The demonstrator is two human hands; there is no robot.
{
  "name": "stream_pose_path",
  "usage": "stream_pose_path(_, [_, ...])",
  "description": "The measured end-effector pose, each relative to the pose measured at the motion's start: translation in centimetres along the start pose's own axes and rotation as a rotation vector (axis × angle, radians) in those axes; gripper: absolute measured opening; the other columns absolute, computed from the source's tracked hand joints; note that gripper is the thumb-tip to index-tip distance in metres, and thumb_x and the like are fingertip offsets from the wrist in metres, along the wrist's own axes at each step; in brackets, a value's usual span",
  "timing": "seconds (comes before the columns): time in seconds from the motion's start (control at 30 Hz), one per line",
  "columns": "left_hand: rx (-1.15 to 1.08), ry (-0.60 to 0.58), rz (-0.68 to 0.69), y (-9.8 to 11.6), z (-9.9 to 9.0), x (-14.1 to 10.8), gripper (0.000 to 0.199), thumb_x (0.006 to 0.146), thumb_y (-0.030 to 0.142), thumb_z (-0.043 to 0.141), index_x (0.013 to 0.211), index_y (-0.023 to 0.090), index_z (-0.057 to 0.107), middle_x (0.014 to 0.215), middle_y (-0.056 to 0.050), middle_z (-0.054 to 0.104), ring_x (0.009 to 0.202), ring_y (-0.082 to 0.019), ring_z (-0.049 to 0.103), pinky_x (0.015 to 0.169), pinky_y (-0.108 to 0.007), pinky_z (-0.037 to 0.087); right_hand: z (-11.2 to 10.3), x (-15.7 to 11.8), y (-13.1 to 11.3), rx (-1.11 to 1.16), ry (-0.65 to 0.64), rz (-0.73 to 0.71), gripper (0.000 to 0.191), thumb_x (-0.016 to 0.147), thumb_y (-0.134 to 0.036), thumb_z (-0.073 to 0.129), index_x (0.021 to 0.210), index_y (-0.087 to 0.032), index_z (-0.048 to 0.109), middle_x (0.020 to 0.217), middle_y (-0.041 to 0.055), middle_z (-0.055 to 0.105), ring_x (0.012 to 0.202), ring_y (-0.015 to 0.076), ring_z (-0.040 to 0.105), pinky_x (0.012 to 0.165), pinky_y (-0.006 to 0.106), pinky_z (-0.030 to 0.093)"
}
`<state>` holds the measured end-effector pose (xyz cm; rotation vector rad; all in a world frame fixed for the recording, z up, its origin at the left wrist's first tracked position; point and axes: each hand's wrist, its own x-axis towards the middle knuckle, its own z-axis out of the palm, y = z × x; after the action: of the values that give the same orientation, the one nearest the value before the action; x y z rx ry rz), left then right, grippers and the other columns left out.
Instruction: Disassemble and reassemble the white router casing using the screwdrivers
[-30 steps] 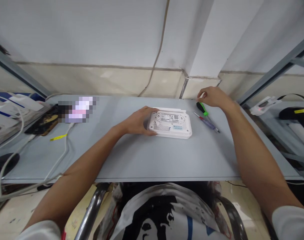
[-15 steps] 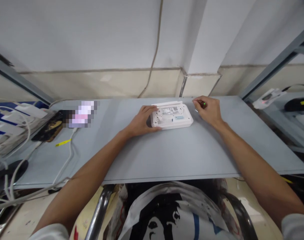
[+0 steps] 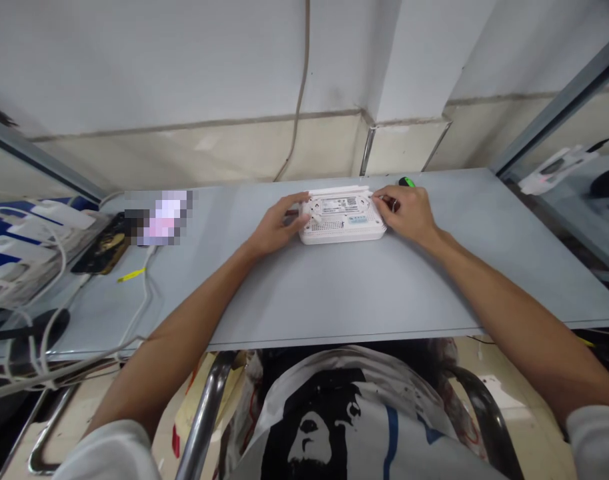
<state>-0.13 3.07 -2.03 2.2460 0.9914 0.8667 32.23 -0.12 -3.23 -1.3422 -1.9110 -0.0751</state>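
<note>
A white router (image 3: 329, 233) lies underside up on the desk, showing its label, vent slots and corner screw holes. At its left end, my left hand (image 3: 279, 223) grips the edge, thumb near the front corner and fingers toward the back. My right hand (image 3: 409, 210) is closed, its thumb and forefinger pinched at the router's far right corner. A green and black screwdriver handle (image 3: 407, 181) sticks out behind that hand; the rest of the tool is mostly hidden by the fingers. Whether the fingertips also pinch something small, I cannot make out.
Two phones lie to the left, a dark one (image 3: 104, 247) and a lit, blurred one (image 3: 165, 217), both on cables. White chargers (image 3: 29, 243) fill a power strip at the far left. A white device (image 3: 554, 170) sits beyond the right frame post.
My right hand has moved left onto the router's far right corner, and the green handle now points away behind it. My left fingers have shifted a little on the router's left end.
</note>
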Motion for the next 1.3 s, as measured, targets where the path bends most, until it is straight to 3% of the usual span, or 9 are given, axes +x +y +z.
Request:
stream_pose_path(0.13, [0.197,0.294,-0.164,-0.2,-0.5,0.4,0.027,0.097,0.028,0.053,0.115,0.018,0.071,0.107,-0.007,0.078,0.094,-0.018,0.072,0.079,-0.028,0.055,-0.4,0.3,-0.1,0.008,0.032,0.023,0.026,0.093,-0.034,0.057,0.092,-0.021,0.079,0.069,0.0023,0.071,0.062,0.0183,0.064,0.067,0.033,0.049])
stream_pose_path(0.2, [0.310,0.314,-0.207,-0.7,-0.9,0.5,0.025,0.091,0.020,0.054,0.109,0.017,0.072,0.085,-0.004,0.075,0.076,-0.016,0.068,0.072,-0.028,0.051,-0.5,0.3,0.0,0.022,0.041,0.041,0.027,0.093,-0.035,0.056,0.092,-0.020,0.079,0.066,0.0019,0.069,0.060,0.0182,0.063,0.067,0.032,0.049])
stream_pose_path(0.27, [0.389,0.263,-0.240,-1.1,-1.1,0.4,0.027,0.089,0.018,0.054,0.107,0.018,0.073,0.074,-0.001,0.071,0.068,-0.015,0.064,0.071,-0.028,0.049,-0.4,0.3,0.2,0.034,0.044,0.063,0.028,0.092,-0.036,0.056,0.092,-0.020,0.079,0.065,0.0018,0.069,0.059,0.0183,0.062,0.067,0.032,0.049])
stream_pose_path(0.5, [0.624,0.009,-0.288,-0.7,-0.3,0.4,0.031,0.090,0.020,0.055,0.114,0.023,0.074,0.079,-0.001,0.073,0.073,-0.021,0.066,0.067,-0.031,0.042,0.1,0.3,0.2,0.048,0.062,0.140,0.027,0.089,-0.037,0.058,0.089,-0.020,0.079,0.064,0.0014,0.067,0.058,0.0170,0.059,0.068,0.032,0.048])
stream_pose_path(0.77, [0.669,-0.068,-0.291,0.0,-0.7,0.5,0.032,0.094,0.025,0.053,0.120,0.025,0.071,0.086,-0.002,0.075,0.078,-0.023,0.069,0.065,-0.032,0.040,-0.4,0.6,0.3,0.107,0.024,0.239,0.034,0.095,-0.043,0.053,0.087,-0.020,0.076,0.061,0.0019,0.065,0.057,0.0178,0.055,0.068,0.033,0.046])
stream_pose_path(0.9, [0.699,-0.106,-0.287,0.4,-0.7,0.4,0.032,0.096,0.026,0.050,0.123,0.025,0.069,0.095,-0.003,0.077,0.082,-0.024,0.070,0.067,-0.033,0.041,-0.3,0.5,0.1,0.078,-0.015,0.209,0.038,0.097,-0.046,0.050,0.086,-0.020,0.075,0.063,0.0029,0.066,0.057,0.0181,0.055,0.068,0.034,0.045])
stream_pose_path(1.17, [0.691,-0.110,-0.287,0.4,-0.8,0.5,0.033,0.096,0.028,0.049,0.123,0.025,0.068,0.094,-0.004,0.077,0.085,-0.025,0.070,0.070,-0.033,0.044,0.0,0.6,0.5,0.027,-0.043,0.209,0.038,0.098,-0.045,0.049,0.088,-0.019,0.075,0.068,0.0045,0.069,0.062,0.0193,0.057,0.072,0.035,0.044])
stream_pose_path(1.3, [0.673,-0.105,-0.319,0.4,-0.8,0.5,0.031,0.096,0.028,0.050,0.121,0.024,0.067,0.091,-0.004,0.076,0.082,-0.025,0.070,0.069,-0.033,0.044,0.1,0.6,0.9,0.017,-0.118,0.212,0.028,0.096,-0.036,0.052,0.099,-0.020,0.074,0.070,0.0022,0.069,0.065,0.0195,0.061,0.072,0.034,0.045])
